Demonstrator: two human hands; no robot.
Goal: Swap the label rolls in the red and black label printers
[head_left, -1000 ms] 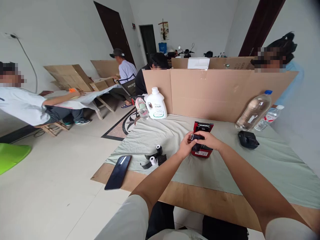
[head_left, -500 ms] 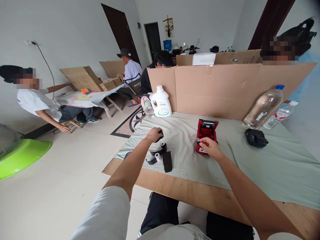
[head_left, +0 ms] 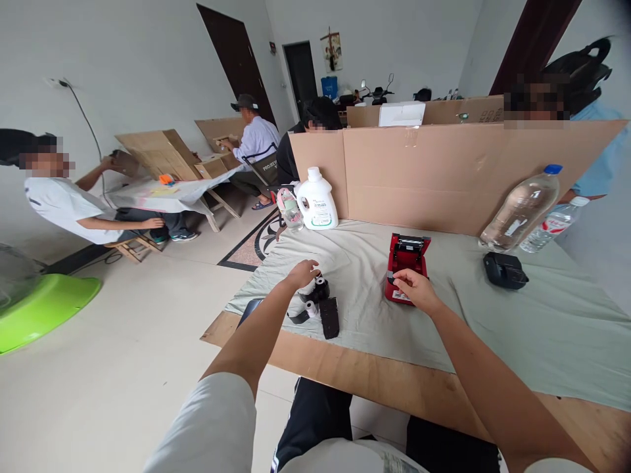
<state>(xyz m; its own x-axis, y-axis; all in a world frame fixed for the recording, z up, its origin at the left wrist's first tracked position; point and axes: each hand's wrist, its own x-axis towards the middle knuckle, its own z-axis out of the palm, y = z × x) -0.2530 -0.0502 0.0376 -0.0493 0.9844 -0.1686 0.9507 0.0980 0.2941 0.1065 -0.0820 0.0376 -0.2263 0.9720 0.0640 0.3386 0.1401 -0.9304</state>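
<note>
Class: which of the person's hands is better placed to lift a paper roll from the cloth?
Left. The left hand already rests over the paper rolls, while the right hand sits at the red printer.

The printer [head_left: 407,263] is shiny red plastic. The rolls [head_left: 315,289] are white paper with black wrap. The table [head_left: 345,368] is smooth brown wood under a soft, wrinkly grey-green cloth [head_left: 517,315]. The wall [head_left: 434,177] behind is dull brown cardboard. The bottle [head_left: 520,210] is clear plastic.
</note>
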